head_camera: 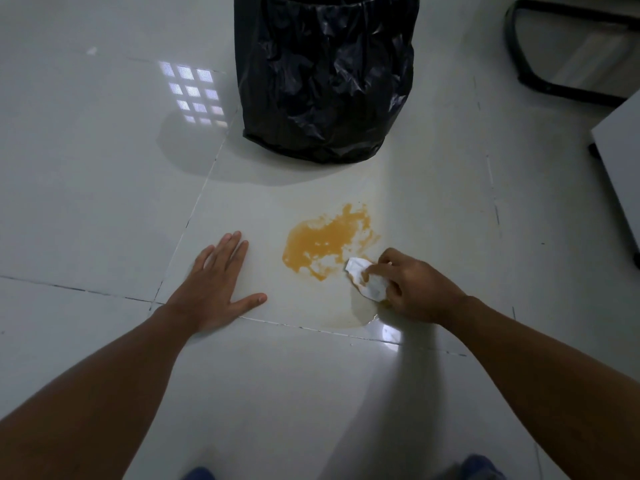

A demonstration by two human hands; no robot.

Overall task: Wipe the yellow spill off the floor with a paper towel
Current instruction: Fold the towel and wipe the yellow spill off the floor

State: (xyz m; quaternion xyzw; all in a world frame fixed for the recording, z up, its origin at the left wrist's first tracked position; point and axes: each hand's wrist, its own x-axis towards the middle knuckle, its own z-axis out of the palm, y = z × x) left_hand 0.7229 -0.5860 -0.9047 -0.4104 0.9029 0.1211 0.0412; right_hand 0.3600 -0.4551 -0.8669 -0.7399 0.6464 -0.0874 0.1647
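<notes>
Right hand point(415, 289): fingers curled around a crumpled paper towel point(367, 280), pressing it to the floor point(104, 168).
Paper towel: white, stained yellow at its near edge, touching the near-right edge of the spill.
Yellow spill point(327, 239): just beyond and left of the grip, patchy.
Wet smear point(360, 315): faint, just nearer than the grip.
Left hand point(216, 287): flat, fingers spread, holding nothing, left of the spill.
Black bin bag point(325, 74): well beyond the spill.
</notes>
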